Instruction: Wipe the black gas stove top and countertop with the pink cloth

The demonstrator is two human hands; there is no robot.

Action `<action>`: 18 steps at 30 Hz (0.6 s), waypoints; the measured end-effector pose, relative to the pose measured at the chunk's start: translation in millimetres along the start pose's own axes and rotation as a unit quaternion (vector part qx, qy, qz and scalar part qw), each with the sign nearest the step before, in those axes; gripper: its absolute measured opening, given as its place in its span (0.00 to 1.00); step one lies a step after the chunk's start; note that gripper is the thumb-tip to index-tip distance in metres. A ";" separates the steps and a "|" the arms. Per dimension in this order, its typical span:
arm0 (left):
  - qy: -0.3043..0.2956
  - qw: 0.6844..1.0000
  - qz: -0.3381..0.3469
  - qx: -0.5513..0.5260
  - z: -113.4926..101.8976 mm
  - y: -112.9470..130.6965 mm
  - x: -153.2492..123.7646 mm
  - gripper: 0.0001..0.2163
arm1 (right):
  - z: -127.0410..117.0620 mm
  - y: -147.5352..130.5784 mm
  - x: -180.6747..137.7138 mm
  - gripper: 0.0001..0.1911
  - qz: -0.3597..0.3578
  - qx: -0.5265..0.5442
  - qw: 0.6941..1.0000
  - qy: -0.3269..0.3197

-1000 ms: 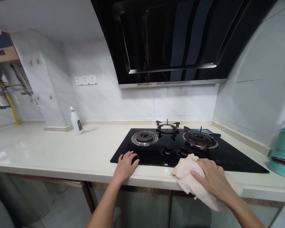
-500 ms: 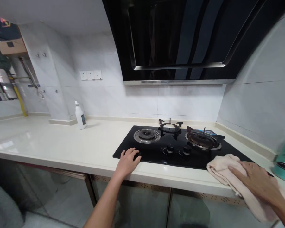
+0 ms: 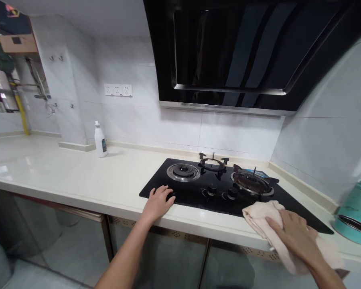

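My left hand (image 3: 159, 202) rests flat at the front left corner of the black glass gas stove (image 3: 180, 195), fingers slightly spread and holding nothing. Under my right hand (image 3: 297, 235) is a pale pink cloth (image 3: 263, 214), gripped and pressed on the stove's front right edge. Part of the cloth hangs down over the counter's front. A pan support (image 3: 213, 163) stands on the back burner and another on the right burner (image 3: 252, 184). The left burner (image 3: 183, 172) has no support on it. Two black knobs (image 3: 211, 190) sit between my hands.
A white spray-type bottle (image 3: 100, 140) stands on the cream counter (image 3: 78, 176) at left. A turquoise container (image 3: 355, 212) is at the right by the wall. The black range hood (image 3: 228, 94) overhangs the stove. Wall sockets (image 3: 118, 90) are at the back.
My right hand and the cloth have slid left along the stove's front edge, uncovering its front right corner. My left hand stays at the same corner. The view has tilted slightly.
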State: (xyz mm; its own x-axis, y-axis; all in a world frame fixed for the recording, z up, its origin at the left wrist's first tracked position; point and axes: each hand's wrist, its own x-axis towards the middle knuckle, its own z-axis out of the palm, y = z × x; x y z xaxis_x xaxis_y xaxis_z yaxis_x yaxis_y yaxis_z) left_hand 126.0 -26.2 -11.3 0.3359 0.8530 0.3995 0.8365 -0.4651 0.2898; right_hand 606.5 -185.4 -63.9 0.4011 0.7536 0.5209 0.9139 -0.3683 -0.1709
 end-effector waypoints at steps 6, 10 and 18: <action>0.003 1.000 0.002 0.006 -2.3 0.8 -0.5 0.17 | -8.3 -100.0 -18.8 0.28 -0.111 0.053 0.992 -0.010; -0.007 1.000 0.001 0.012 -4.2 0.8 -0.6 0.16 | -11.3 -152.4 -32.0 0.23 -0.182 0.071 0.981 0.015; -0.011 1.000 -0.003 0.005 -4.8 0.2 -1.2 0.17 | -14.1 -157.9 -31.4 0.20 -0.215 0.116 0.970 -0.009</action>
State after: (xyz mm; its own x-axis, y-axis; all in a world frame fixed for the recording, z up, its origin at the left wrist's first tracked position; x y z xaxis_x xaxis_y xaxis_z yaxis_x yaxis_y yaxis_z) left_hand 123.7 -28.5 -7.5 0.3409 0.8604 0.3788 0.8427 -0.4583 0.2826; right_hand 448.7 -158.5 -41.4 -0.0210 0.8200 0.5720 0.9857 0.1125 -0.1251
